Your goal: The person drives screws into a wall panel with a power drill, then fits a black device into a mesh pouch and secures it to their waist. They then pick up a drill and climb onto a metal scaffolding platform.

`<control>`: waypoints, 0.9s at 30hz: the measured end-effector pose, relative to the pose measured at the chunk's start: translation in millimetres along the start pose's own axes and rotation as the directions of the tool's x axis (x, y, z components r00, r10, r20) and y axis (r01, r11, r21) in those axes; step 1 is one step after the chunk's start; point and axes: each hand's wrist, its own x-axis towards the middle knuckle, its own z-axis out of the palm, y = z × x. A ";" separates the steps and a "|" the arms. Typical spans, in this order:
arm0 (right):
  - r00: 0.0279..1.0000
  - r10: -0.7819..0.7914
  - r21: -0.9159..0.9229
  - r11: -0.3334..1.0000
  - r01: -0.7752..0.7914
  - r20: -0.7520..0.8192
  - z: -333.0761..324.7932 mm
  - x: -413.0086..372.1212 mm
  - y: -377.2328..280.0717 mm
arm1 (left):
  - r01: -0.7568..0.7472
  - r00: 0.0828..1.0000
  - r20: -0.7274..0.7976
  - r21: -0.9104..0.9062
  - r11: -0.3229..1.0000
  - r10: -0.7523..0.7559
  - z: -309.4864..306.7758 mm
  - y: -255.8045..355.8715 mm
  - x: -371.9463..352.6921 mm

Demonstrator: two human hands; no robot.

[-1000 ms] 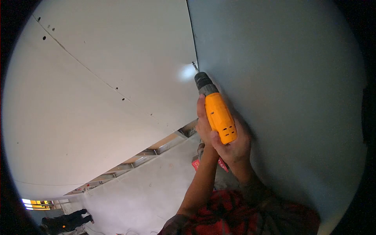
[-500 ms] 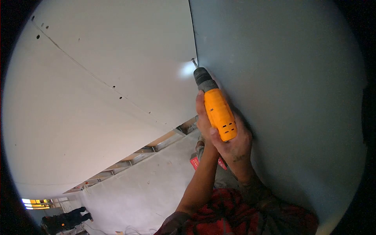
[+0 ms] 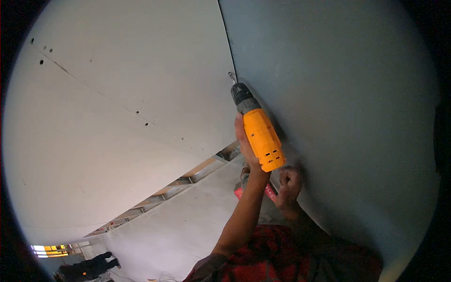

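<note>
Drill: a yellow drill (image 3: 263, 138) is held up at a slant, its dark chuck uppermost and its vented rear end lowest.
Bit: the bit (image 3: 231, 77) is pointed at the seam where the white board (image 3: 117, 117) meets the grey board (image 3: 338, 94). Whether its tip touches the surface cannot be told.
Left hand: the left hand (image 3: 246, 148) is wrapped around the drill from the left side, with the fingers laid along the yellow body and the bare forearm raised below it.
Right hand: the right hand (image 3: 289, 182) is curled into a fist just beside and below the drill's rear end, clear of the tool. Whether anything is enclosed in it cannot be told.
White board: dark screw holes (image 3: 146, 124) are seen along a faint joint line.
Framing: metal framing (image 3: 188, 178) is exposed below the lower edge of the white board.
Red thing: a red thing (image 3: 268, 191) is partly hidden behind the two wrists and cannot be made out.
Shirt: a red checked shirt (image 3: 263, 258) is seen at the bottom edge.
Other person: a dark-clothed person (image 3: 91, 267) is seen well apart, at the lower left.
</note>
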 end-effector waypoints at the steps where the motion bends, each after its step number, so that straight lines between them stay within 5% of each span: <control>1: 0.996 -0.055 -0.005 0.999 0.054 -0.069 -1.9 -7.9 13.5 | -0.125 0.992 0.023 0.249 0.960 0.123 1.1 2.6 2.3; 2: 0.996 -0.056 -0.005 0.998 0.056 -0.071 -5.6 -16.4 24.4 | -0.241 0.969 0.071 0.477 0.845 0.237 1.5 3.6 4.3; 3: 0.972 0.234 0.051 0.971 -0.233 -0.026 -9.5 -26.5 34.8 | -0.242 0.969 0.070 0.478 0.844 0.238 -0.5 2.7 6.1; 4: 0.865 0.501 0.092 0.860 -0.502 0.033 -14.1 -40.8 49.8 | -0.062 0.998 0.004 0.198 0.978 0.062 -3.7 1.2 7.7; 5: 0.861 0.508 -0.004 0.861 -0.508 0.002 -12.3 -73.6 100.4 | 0.125 0.992 -0.008 -0.106 0.986 -0.126 -7.7 -1.5 9.7; 6: 0.857 0.515 -0.100 0.851 -0.515 -0.028 -10.4 -106.2 150.8 | 0.295 0.951 0.036 -0.397 0.869 -0.306 -12.1 -4.2 10.6; 8: 0.850 0.523 -0.193 0.830 -0.524 -0.057 -11.6 -138.9 191.2 | 0.505 0.790 0.273 -0.798 0.329 -0.549 -18.2 -8.7 11.5; 9: 0.640 0.757 0.117 0.630 -0.768 0.130 -19.4 -138.6 174.1 | 0.496 0.771 0.248 -0.812 0.308 -0.587 -16.5 -7.5 11.1; 10: 0.395 0.833 0.338 0.270 -0.902 0.388 -24.8 -137.6 161.7 | 0.467 0.779 0.158 -0.791 0.395 -0.607 -12.5 -4.7 11.1; 12: 0.398 0.831 0.330 0.278 -0.902 0.388 -23.5 -130.3 150.7 | 0.408 0.811 -0.059 -0.656 0.635 -0.582 -2.0 1.0 13.9; 15: 0.370 0.826 0.361 0.221 -0.906 0.424 -18.7 -104.2 124.4 | 0.356 0.827 -0.243 -0.471 0.807 -0.507 12.4 8.0 18.4; 17: 0.343 0.816 0.399 0.152 -0.904 0.465 -16.5 -91.8 120.1 | 0.348 0.824 -0.304 -0.395 0.851 -0.478 17.0 11.2 21.1; 19: 0.436 0.708 0.466 0.170 -0.868 0.555 -19.6 -88.3 124.4 | 0.346 0.820 -0.341 -0.342 0.874 -0.459 21.0 13.9 22.3; 22: 0.364 0.784 0.446 0.125 -0.886 0.503 -18.4 -73.7 104.3 | 0.345 0.814 -0.381 -0.290 0.892 -0.439 24.3 15.8 23.8; 26: 0.398 0.714 0.518 0.058 -0.853 0.576 -19.9 -81.2 120.5 | 0.351 0.799 -0.420 -0.254 0.901 -0.430 29.5 19.9 26.6; 27: 0.375 0.716 0.583 -0.055 -0.811 0.589 -18.6 -79.8 120.5 | 0.356 0.795 -0.425 -0.252 0.900 -0.433 30.6 21.7 27.1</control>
